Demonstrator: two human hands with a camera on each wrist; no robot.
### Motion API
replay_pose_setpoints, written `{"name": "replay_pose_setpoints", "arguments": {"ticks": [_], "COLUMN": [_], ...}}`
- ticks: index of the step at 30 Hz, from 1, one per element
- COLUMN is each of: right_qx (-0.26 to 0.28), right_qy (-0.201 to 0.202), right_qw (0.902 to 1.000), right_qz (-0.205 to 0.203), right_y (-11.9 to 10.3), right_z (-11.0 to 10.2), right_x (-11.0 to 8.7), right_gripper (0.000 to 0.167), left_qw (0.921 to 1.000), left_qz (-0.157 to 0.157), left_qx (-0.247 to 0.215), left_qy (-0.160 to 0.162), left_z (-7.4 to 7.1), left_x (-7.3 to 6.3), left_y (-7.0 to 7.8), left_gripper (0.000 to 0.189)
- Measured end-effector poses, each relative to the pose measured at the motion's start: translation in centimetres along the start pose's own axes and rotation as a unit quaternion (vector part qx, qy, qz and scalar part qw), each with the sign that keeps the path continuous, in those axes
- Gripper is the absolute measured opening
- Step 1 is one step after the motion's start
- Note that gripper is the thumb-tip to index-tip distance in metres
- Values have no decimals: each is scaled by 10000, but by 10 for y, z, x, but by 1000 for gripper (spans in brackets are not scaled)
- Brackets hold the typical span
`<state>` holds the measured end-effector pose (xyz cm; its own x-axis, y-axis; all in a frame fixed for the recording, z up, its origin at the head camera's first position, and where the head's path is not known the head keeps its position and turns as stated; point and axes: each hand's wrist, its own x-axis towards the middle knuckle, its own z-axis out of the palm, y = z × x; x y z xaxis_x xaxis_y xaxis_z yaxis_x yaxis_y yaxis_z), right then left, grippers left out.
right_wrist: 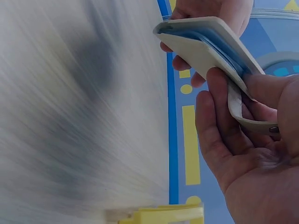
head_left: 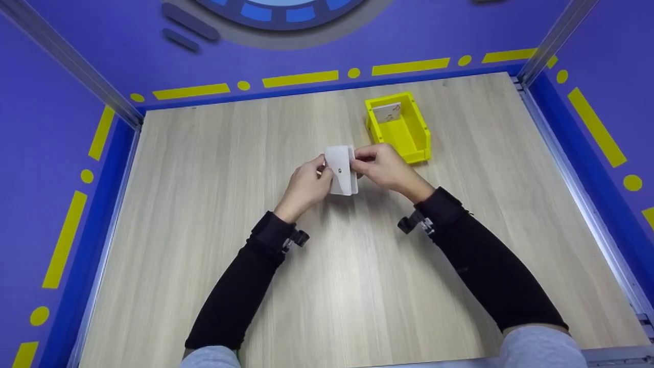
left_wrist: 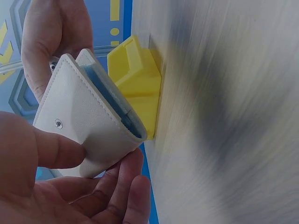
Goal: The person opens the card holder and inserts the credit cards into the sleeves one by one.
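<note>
A small white wallet with a metal snap stud on its front is held up over the table, slightly parted along one side. My left hand grips its left side, the thumb on the front face below the stud in the left wrist view and the fingers behind. At the opposite edge, my right hand pinches the wallet between thumb and fingers. In the right wrist view, blue shows inside the parted covers, and a white strap with a metal snap hangs loose, curving by the right fingers.
Beyond the right hand a yellow bin stands on the wooden table. A white card with small printed marks leans against the bin's inner left wall. Blue-purple panels with yellow markings enclose the table at the back and sides.
</note>
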<state>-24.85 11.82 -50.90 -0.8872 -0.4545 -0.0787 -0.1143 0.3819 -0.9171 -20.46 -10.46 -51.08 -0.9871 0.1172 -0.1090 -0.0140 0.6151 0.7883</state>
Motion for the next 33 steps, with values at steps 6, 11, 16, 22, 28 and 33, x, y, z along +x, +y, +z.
{"name": "replay_pose_setpoints", "arguments": {"ticks": [6,11,16,22,28,33], "right_qx": [-199,-574,-707,-714,-640,-550], "right_qy": [238,401,549,610,479,424], "right_qw": [9995,9975,9959,9953,9959,9958], "right_qz": [72,26,110,229,413,599], "right_y": [-2,-4,-3,-5,-4,2], "right_z": [1,2,0,0,2,1], "right_x": [-1,-2,-2,-4,-5,-6], "right_gripper": [19,20,21,25,20,19], "left_qw": [9997,9994,9988,9989,9989,9976], "left_qz": [-95,-182,-270,-53,-162,-435], "left_qx": [-202,-299,-297,-143,124,267], "left_qy": [-22,29,276,440,416,465], "left_z": [-3,-9,-19,-20,-17,-20], "left_x": [-2,-3,-6,-8,-8,-8], "left_y": [0,1,1,-1,-3,-7], "left_gripper": [52,57,43,40,32,21]}}
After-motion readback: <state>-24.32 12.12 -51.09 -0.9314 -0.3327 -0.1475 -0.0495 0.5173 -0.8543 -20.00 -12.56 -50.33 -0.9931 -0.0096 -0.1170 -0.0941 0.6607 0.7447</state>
